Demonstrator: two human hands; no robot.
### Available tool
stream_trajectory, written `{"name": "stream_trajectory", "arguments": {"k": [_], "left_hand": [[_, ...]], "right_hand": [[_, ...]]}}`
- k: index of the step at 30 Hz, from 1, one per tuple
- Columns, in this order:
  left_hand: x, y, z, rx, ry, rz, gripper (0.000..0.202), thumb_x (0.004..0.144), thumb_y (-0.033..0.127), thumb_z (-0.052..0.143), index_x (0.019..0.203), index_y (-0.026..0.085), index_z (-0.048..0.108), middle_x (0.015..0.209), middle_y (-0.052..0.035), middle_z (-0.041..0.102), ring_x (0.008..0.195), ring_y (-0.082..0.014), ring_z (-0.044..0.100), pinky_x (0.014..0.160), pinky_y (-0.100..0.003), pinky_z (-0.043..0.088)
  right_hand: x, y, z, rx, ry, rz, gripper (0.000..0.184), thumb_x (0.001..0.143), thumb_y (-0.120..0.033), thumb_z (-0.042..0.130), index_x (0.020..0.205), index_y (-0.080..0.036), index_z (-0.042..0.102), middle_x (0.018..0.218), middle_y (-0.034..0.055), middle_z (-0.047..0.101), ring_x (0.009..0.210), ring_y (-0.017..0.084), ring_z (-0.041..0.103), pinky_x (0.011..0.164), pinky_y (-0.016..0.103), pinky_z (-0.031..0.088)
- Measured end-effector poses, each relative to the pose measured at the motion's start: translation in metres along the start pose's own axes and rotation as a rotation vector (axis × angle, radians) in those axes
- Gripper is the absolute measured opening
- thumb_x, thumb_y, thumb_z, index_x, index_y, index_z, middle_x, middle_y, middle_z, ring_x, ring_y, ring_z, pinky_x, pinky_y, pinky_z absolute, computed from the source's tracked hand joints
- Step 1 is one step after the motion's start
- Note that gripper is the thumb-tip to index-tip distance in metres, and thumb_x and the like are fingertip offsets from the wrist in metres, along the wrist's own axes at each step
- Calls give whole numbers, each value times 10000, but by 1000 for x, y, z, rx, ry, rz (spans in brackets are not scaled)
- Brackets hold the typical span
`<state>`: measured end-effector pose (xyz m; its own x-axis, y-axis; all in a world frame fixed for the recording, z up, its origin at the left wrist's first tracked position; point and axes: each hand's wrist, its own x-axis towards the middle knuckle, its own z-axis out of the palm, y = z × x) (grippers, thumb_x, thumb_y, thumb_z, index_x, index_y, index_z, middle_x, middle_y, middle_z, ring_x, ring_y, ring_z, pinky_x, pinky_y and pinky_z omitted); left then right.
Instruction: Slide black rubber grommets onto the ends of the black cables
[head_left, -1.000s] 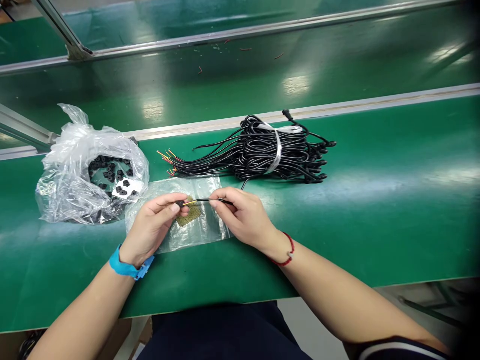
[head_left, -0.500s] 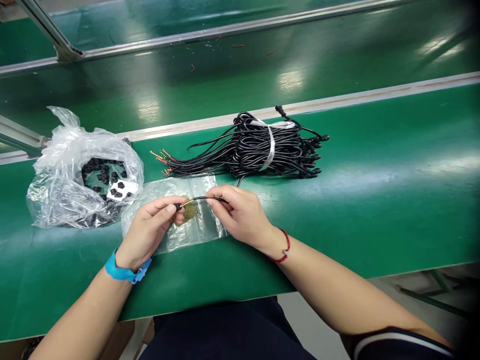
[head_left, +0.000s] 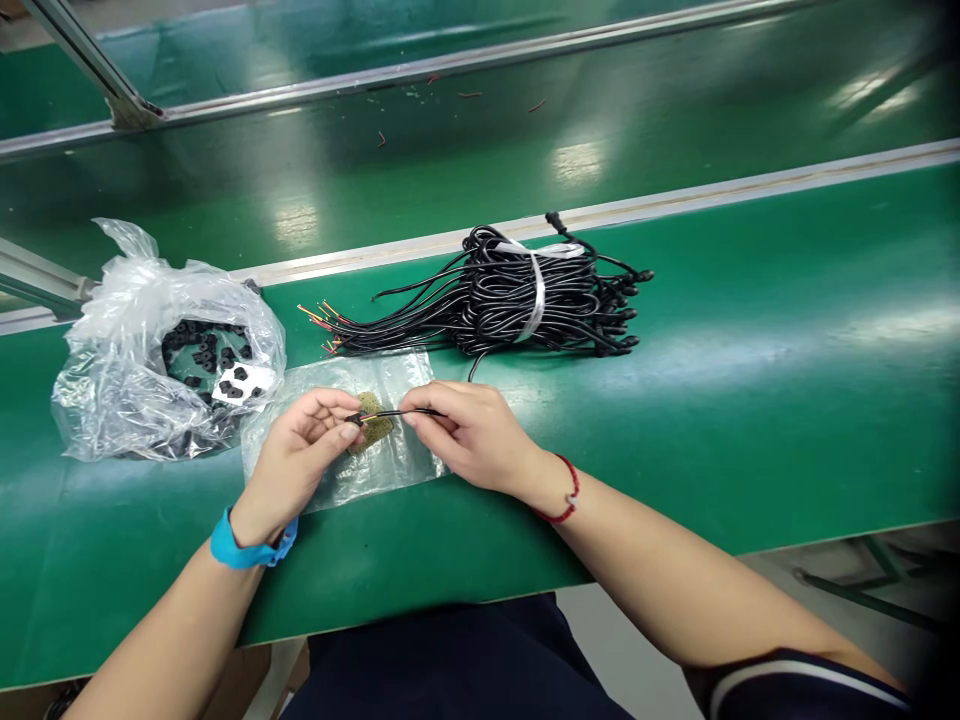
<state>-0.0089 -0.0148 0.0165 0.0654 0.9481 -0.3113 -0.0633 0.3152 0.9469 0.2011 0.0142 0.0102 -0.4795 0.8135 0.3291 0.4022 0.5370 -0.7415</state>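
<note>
My left hand (head_left: 300, 455) pinches a small black rubber part (head_left: 353, 420) between thumb and fingers. My right hand (head_left: 469, 435) pinches a thin black cable (head_left: 401, 412), whose stripped end points into that part. The cable runs back from my right hand to the bundle of black cables (head_left: 517, 295). Both hands hover over a flat clear plastic bag (head_left: 375, 470) holding a small pile of brownish-gold bits (head_left: 373, 425).
An open crumpled plastic bag (head_left: 142, 350) of black rubber parts lies at the left. The cable bundle, tied with a white strap, has red and yellow wire tips (head_left: 319, 318) fanned out leftward. A metal rail (head_left: 675, 205) divides the green bench from the belt behind.
My hands have come closer together, and the cable's stripped end has gone further into the black part. The view shifted slightly.
</note>
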Motion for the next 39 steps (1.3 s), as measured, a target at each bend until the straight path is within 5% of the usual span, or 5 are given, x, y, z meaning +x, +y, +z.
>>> {"name": "stream_trajectory", "arguments": {"k": [8,18,24,35,39], "left_hand": [[-3,0,-5,359,-12,326,99,768,198,708,863,191,684,846,-33,665,809,-144,610,718,-237,479],[-3,-8,13,-129,-95,-89,241,833,387,644,855,148,670,580,20,603,485,-59,514,510,-178,422],[-1,-3,15,-381,-94,-215,229,724,270,767,886,145,665,685,-6,645,592,-61,569,591,-163,459],[-7,-11,13,124,51,427,120,735,133,726,833,174,669,809,-28,652,773,-124,618,678,-215,512],[-6,-11,17,231,51,527,112,761,118,692,851,174,657,788,-34,644,763,-136,612,667,-230,513]], "right_hand": [[2,2,3,255,-117,183,107,867,-205,549,854,-182,653,724,-20,649,571,67,506,531,177,379],[-1,0,8,-41,82,-154,114,907,-210,510,889,-184,620,727,-9,663,592,91,540,581,215,401],[-1,0,7,-291,110,-265,222,948,-239,442,871,-178,642,649,-8,616,578,102,519,539,240,346],[-2,-7,3,193,1,36,94,881,-180,539,847,-178,627,679,-28,625,547,64,494,544,190,385],[-1,-7,-1,287,-53,123,94,865,-183,550,811,-170,627,626,-44,572,524,55,447,523,183,358]]}}
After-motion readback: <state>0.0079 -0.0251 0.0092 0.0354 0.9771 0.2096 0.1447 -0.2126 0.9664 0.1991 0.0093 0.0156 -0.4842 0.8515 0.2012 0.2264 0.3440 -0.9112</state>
